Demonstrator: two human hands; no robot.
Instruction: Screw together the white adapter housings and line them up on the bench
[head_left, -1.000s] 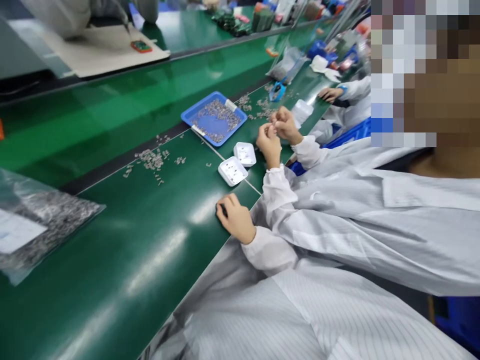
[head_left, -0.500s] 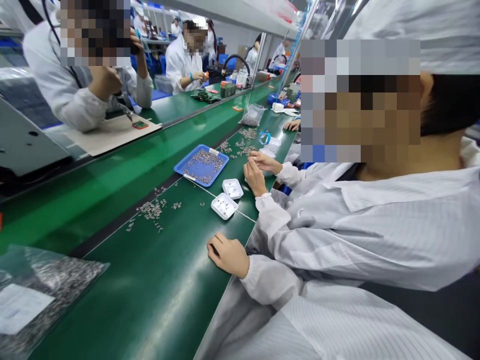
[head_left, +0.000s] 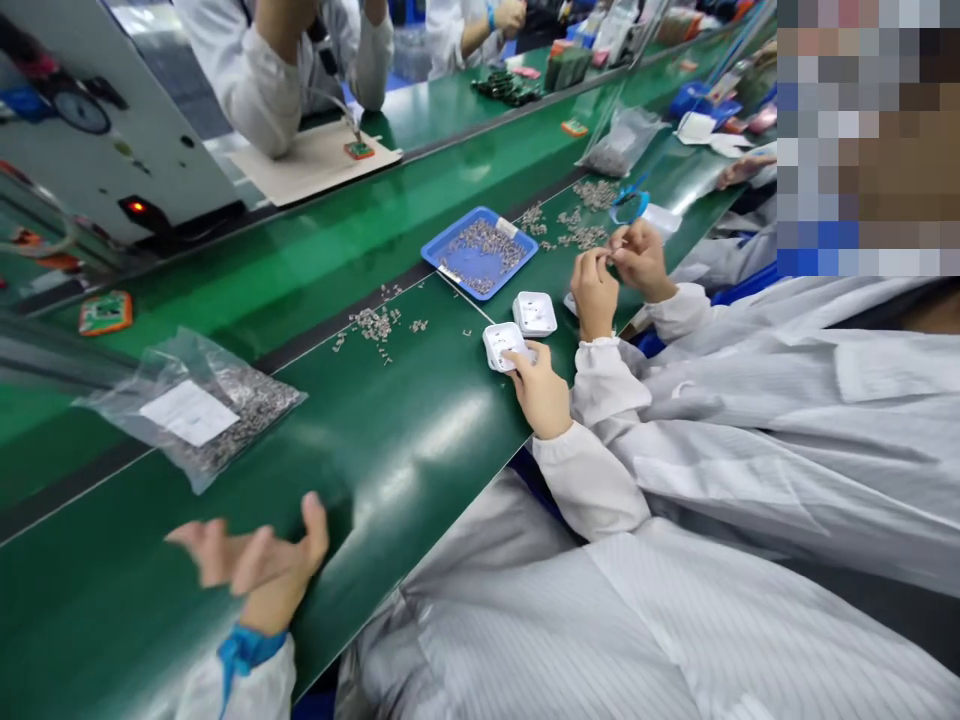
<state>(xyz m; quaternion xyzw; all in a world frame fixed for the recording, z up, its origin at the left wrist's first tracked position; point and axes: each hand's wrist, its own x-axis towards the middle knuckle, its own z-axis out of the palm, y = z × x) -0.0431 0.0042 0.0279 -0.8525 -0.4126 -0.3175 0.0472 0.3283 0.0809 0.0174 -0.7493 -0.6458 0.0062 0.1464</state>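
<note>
Head view, the only one. The left hand (head_left: 247, 570) is hovering low over the green belt (head_left: 420, 440). It is wide open with the palm turned up and the fingers spread, gripping nothing, and one blue wrist strap (head_left: 244, 648) is showing at its cuff.

The right hand (head_left: 538, 392) is sitting at the belt's near edge, fingers curled forward and touching the near white housing (head_left: 501, 343). I cannot tell whether it is pinching it or just resting against it.

White housings: two, lying close together on the belt. The far white housing (head_left: 535, 312) is lying just beyond the near one, clear of the right hand.

Co-worker hands: two. The nearer co-worker hand (head_left: 594, 292) and the farther co-worker hand (head_left: 639, 258) are meeting fingertip to fingertip just past the housings. Whatever they are pinching is too small to tell.

Blue tray (head_left: 450, 240): one, carrying small grey parts, too many to count. One loose scatter of grey parts (head_left: 373, 323) is lying on the belt between the tray and the labelled bag.

Clear bags: two. The labelled bag (head_left: 199, 410) is lying near the left hand, and the far bag (head_left: 621, 140) is lying well up the line.
</note>
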